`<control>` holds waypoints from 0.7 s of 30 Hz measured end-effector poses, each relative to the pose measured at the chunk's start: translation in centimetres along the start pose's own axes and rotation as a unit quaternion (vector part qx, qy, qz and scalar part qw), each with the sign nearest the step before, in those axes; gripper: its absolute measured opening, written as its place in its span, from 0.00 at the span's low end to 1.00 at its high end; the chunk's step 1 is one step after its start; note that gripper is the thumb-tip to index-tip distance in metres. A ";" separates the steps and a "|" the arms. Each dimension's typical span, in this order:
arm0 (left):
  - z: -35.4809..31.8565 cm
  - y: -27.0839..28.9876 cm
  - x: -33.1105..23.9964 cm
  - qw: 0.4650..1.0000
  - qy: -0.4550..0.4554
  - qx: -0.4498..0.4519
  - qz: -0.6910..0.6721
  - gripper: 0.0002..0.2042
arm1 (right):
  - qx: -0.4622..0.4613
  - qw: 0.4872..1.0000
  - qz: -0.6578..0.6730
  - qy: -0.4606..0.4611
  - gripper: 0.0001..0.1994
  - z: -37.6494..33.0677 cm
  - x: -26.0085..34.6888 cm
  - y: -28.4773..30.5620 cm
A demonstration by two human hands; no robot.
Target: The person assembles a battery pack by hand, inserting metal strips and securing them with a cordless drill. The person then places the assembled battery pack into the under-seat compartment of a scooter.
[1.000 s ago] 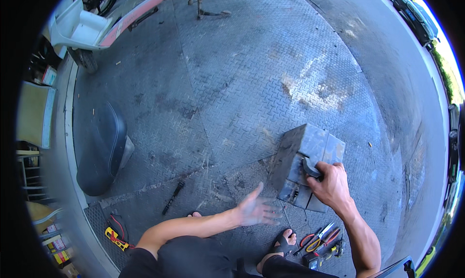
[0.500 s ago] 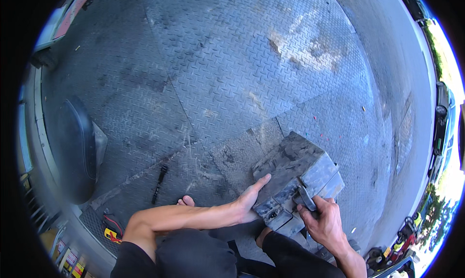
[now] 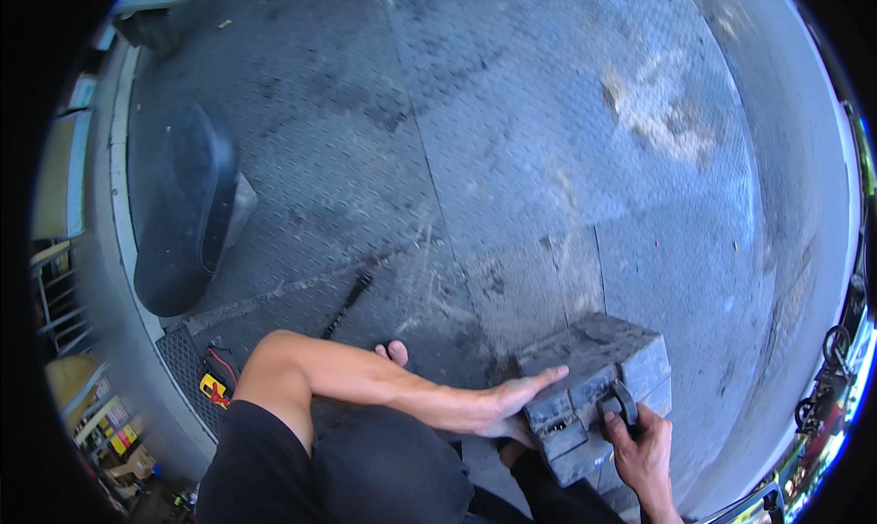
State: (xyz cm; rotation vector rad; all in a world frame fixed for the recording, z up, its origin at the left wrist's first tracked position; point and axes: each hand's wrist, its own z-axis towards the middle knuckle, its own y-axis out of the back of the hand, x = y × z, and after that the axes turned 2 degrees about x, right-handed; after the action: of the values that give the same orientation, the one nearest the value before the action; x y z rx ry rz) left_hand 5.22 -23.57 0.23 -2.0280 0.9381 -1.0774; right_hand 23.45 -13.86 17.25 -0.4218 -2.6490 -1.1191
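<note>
Left hand point(image 3: 501, 403) flat, fingers spread on dirty grey plastic tool case point(image 3: 598, 378), right hand point(image 3: 644, 451) clenched round its black handle point(image 3: 623, 403), case at 5 o'clock on grey checker-plate floor point(image 3: 512, 140), black padded seat point(image 3: 183, 213) at 9 o'clock.

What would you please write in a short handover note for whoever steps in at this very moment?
Left hand: open, flat against the near left side of the grey tool case.
Right hand: closed on the case's black handle.
Case: shut, resting on the checker-plate floor by the person's knees.
Nearby: black seat lying to the left, dark rod-shaped tool on the floor, yellow device with red and black leads at lower left.
Done: both hands on the case. Left: case not opened.
</note>
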 end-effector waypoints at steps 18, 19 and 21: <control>-16.6 -3.4 -14.4 0.887 -0.442 -0.087 0.102 0.39 | -0.081 0.960 -0.072 0.258 0.23 13.0 21.3 1.2; -17.7 -3.4 -15.1 0.876 -0.459 -0.099 0.105 0.39 | -0.082 0.959 -0.078 0.259 0.22 13.9 22.3 0.9; -19.2 -3.4 -16.3 0.854 -0.486 -0.119 0.145 0.39 | -0.077 0.958 -0.035 0.273 0.22 16.0 24.3 0.2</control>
State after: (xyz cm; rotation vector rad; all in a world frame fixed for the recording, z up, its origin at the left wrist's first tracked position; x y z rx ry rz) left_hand -17.11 -12.36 5.00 -2.1221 0.7740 0.2879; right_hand -0.75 2.06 14.40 -0.0280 -2.1155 -1.2508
